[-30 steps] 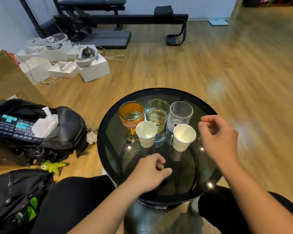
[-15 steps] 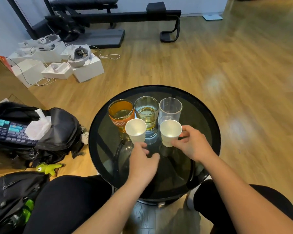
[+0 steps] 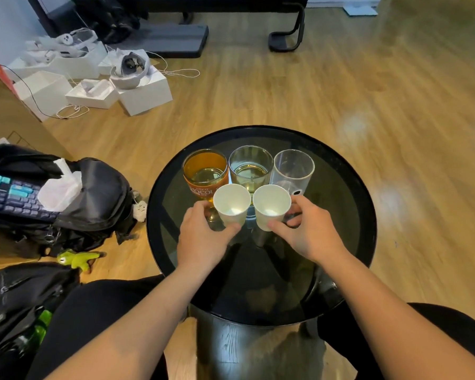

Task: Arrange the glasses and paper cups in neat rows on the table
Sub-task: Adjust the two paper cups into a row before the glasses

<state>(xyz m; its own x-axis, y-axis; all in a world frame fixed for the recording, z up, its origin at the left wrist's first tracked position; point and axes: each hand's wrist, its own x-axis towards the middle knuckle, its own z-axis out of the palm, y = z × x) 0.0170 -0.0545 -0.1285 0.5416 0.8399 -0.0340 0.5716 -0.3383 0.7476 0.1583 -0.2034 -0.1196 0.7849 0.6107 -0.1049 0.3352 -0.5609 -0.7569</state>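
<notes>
Two empty paper cups: left hand [image 3: 203, 237] grips the left cup [image 3: 231, 204], right hand [image 3: 307, 234] the right cup [image 3: 271, 207]; behind, orange glass [image 3: 205, 171] and middle glass [image 3: 250, 167] hold yellowish liquid.

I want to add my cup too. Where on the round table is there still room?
Bare glass lies right of the clear glass toward the table rim, and near the person behind both hands. The middle is crowded: three glasses, two paper cups, fingers round each.
</notes>
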